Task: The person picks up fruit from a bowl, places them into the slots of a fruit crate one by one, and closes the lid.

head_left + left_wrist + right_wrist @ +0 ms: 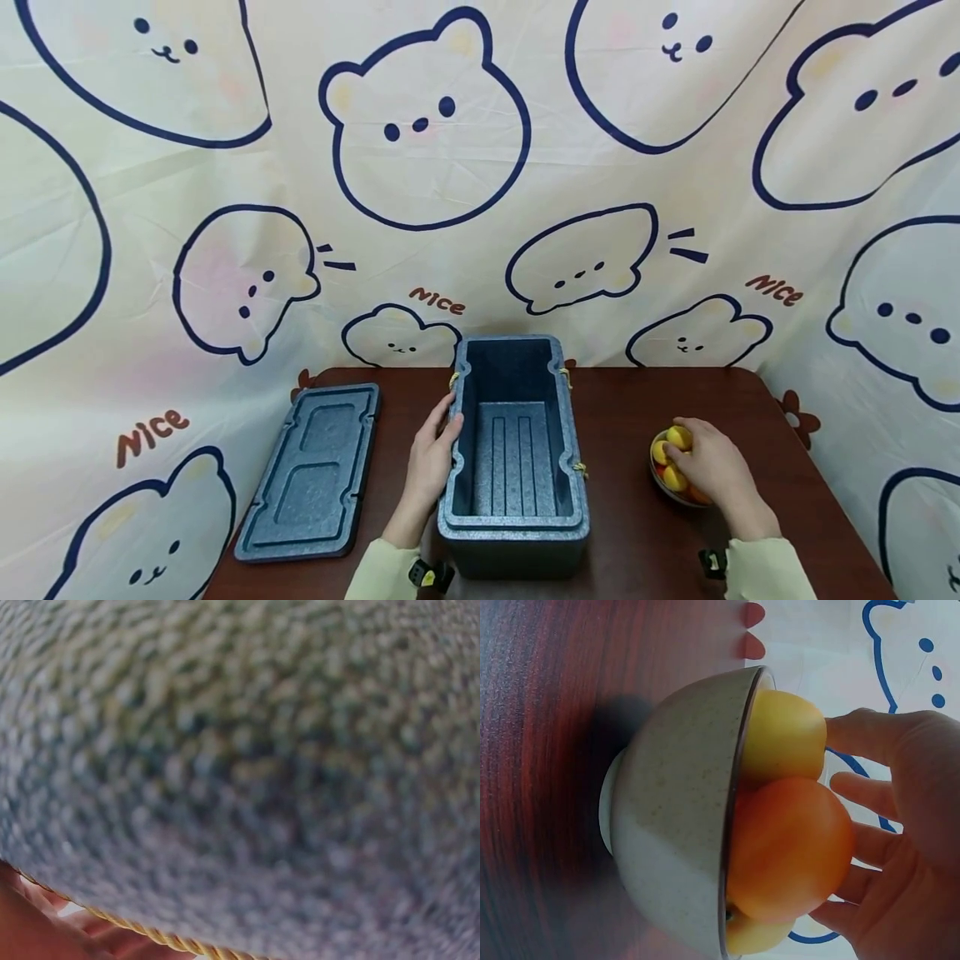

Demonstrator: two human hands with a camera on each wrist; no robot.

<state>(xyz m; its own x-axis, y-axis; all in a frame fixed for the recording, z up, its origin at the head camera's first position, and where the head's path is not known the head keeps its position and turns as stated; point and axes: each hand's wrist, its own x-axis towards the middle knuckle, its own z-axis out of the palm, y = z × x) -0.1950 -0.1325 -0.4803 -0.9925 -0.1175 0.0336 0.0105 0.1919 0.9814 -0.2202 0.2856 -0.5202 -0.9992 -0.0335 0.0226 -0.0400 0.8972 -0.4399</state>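
Observation:
A deep, speckled blue-grey foam box [514, 527] stands uncovered at the middle of the table, its visible floor ribbed. My left hand [429, 460] rests along its left wall, fingers extended, near a twisted yellow cord [180, 943]. To the right, a speckled cream bowl [679, 795] holds several yellow fruits [784, 739] and a smooth orange fruit [791, 847]. Over this bowl is my right hand [716, 467], its fingers spread and slightly bent about the fruit at the far side. One digit meets a yellow fruit; some other fingertips are hidden behind the orange one.
A matching foam lid [311, 475] with recessed panels lies flat left of the box. Dark reddish-brown table [622, 400] surface lies between box and bowl. A cloth [420, 183] printed with bear faces hangs behind and along the sides.

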